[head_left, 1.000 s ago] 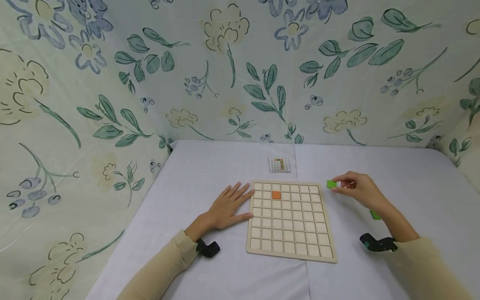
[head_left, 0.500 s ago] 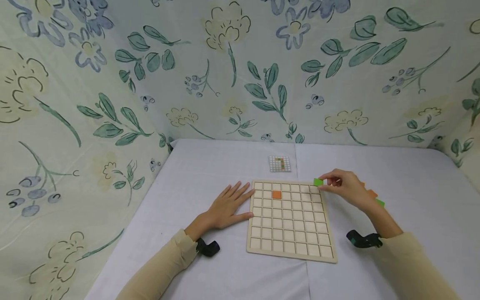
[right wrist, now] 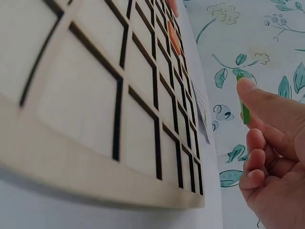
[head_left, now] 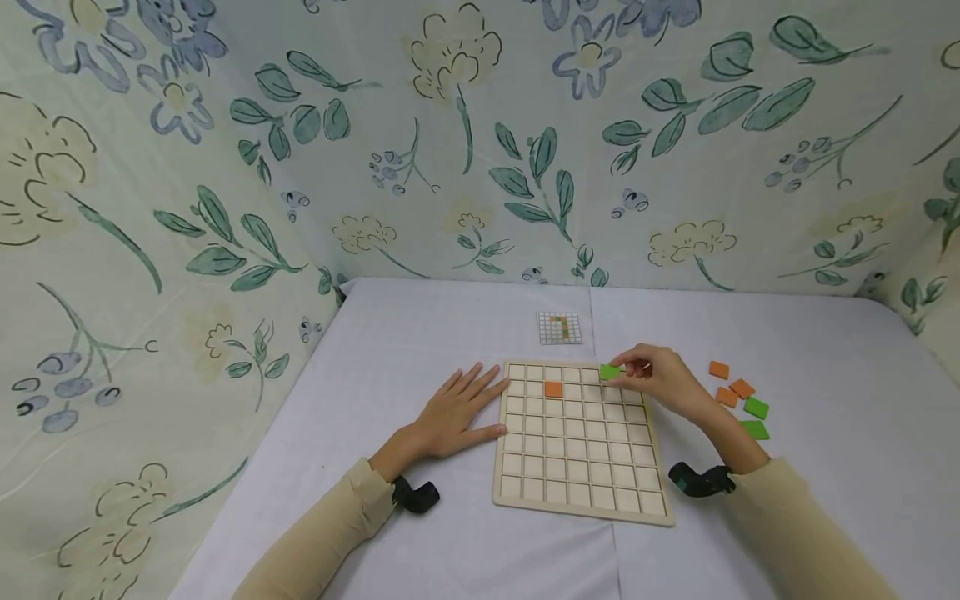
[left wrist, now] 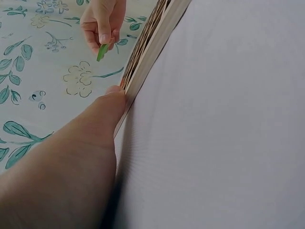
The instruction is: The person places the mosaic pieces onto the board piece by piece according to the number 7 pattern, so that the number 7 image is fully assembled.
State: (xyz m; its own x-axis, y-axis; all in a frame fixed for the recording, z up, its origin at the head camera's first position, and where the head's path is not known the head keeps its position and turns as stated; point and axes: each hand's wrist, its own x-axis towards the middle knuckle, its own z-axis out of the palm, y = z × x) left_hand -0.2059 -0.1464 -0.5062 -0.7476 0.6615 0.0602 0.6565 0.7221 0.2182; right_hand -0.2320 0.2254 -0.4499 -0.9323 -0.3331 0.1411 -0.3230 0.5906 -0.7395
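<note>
A pale wooden grid board (head_left: 581, 492) lies on the white table, with one orange tile (head_left: 553, 389) set in a cell near its far edge. My right hand (head_left: 654, 379) pinches a green tile (head_left: 609, 372) just above the board's far right cells; the same green tile (right wrist: 245, 110) shows edge-on in the right wrist view and small in the left wrist view (left wrist: 102, 52). My left hand (head_left: 457, 410) lies flat on the table with fingers straight, its fingertips touching the board's left edge (left wrist: 143, 71).
A small printed pattern card (head_left: 558, 327) lies beyond the board. Loose orange tiles (head_left: 727, 385) and green tiles (head_left: 755, 417) lie on the table right of the board. Floral fabric walls close in the table at the back and left.
My right hand has carried the green tile leftward from the table's right side to above the board's far right cells, uncovering the loose tiles. The left hand has stayed still.
</note>
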